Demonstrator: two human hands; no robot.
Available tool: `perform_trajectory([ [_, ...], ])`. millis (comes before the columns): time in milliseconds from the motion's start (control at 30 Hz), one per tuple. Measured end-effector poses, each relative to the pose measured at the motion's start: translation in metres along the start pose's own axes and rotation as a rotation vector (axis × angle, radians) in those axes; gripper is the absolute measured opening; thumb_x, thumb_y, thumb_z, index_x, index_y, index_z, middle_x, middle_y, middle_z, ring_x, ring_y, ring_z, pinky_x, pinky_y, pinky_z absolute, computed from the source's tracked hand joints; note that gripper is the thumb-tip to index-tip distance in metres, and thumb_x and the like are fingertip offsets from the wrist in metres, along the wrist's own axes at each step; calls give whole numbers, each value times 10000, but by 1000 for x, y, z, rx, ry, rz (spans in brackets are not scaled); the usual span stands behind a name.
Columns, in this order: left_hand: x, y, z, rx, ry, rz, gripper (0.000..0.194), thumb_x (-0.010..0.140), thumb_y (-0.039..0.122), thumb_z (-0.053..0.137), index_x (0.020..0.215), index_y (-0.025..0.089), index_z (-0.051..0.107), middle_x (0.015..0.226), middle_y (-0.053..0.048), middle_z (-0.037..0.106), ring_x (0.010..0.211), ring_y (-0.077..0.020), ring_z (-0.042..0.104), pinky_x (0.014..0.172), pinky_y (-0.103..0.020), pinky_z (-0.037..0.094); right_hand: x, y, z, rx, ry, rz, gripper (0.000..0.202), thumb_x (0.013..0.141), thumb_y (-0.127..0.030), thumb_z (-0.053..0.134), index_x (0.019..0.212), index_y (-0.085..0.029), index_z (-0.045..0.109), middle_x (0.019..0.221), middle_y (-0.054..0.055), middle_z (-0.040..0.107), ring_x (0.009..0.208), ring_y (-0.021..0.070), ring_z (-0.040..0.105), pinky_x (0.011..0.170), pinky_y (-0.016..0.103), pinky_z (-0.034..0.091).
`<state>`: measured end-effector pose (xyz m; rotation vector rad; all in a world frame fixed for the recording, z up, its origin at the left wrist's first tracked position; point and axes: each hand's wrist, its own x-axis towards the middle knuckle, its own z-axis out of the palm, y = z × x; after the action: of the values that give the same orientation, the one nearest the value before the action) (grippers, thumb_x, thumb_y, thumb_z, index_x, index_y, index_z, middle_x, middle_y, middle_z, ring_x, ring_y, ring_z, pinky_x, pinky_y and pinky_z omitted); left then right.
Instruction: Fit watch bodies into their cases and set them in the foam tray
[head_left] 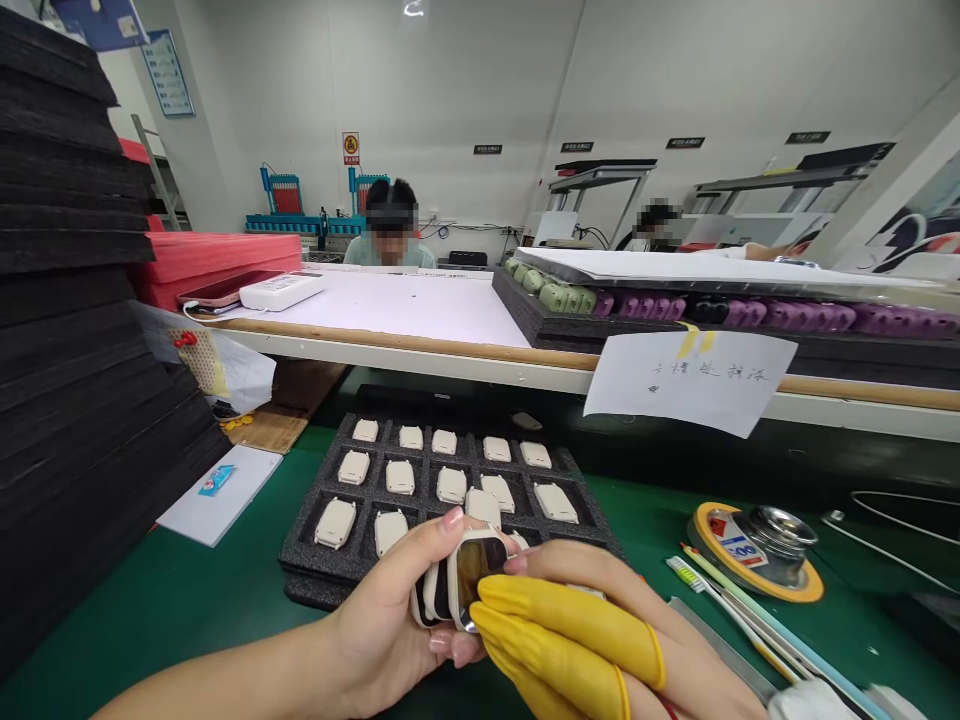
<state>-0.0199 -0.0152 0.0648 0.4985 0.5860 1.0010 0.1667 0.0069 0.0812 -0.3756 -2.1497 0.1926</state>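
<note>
My left hand [375, 610] is closed around a small stack of white smartwatch cases [431, 595], held over the near edge of a black foam tray [304, 570]. The frontmost smartwatch case [480, 568] turns its dark glossy face towards my right hand [600, 630]. That hand wears yellow finger cots [570, 605] on several fingers, which press together against the lower edge of the glossy face, while a bare fingertip touches its upper right. My right thumb is hidden. White watch cases [451, 485] lie in the tray's compartments behind my hands.
A shelf [375, 340] crosses behind the tray, carrying black foam trays with green and purple pieces [645, 305]. Black foam sheets [67, 300] are stacked at left. At right are a round orange-rimmed dispenser [757, 550] and a toothbrush [686, 574]. A co-worker [390, 225] sits opposite.
</note>
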Motion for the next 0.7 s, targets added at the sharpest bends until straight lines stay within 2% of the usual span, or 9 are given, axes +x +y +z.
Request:
perform_trajectory([
  [67,-1,-3,-1,35,19,42,416,784,555,764,842,156,662,683,24,573,436,-19,367,448,-167,225,1,3,6,-87,39,-71,353,886,-218,699,1238,-226,670,893,80,757,794,235,691,688,347,617],
  [167,-1,-7,-2,80,61,47,422,722,521,839,837,172,630,662,57,549,452,-2,330,487,-147,246,2,5,16,-82,63,8,450,868,-349,732,1279,-209,613,818,65,683,690,211,619,585,330,570],
  [300,-2,-4,2,39,111,33,475,682,546,858,899,171,662,630,68,541,457,0,300,521,-139,302,0,8,21,130,15,231,474,834,-311,784,1255,-293,567,899,-3,666,702,142,626,655,244,570],
  [467,-4,3,7,15,166,43,451,663,499,885,923,189,684,679,40,617,446,1,353,493,-135,293,-1,11,17,265,-49,390,573,793,-263,814,1271,-400,528,1033,-49,676,836,147,659,732,234,565],
  [567,-4,2,7,15,174,33,470,640,509,895,915,185,694,663,43,612,434,4,363,473,-131,288,0,9,15,202,-68,370,565,788,-248,819,1264,-362,538,1082,-36,691,862,137,660,779,224,555],
  [700,-1,-2,4,27,151,47,396,715,473,859,890,163,687,717,19,630,440,9,382,466,-123,305,2,13,9,98,-77,265,558,771,-237,817,1256,-309,552,1061,-9,703,881,156,666,820,253,550],
])
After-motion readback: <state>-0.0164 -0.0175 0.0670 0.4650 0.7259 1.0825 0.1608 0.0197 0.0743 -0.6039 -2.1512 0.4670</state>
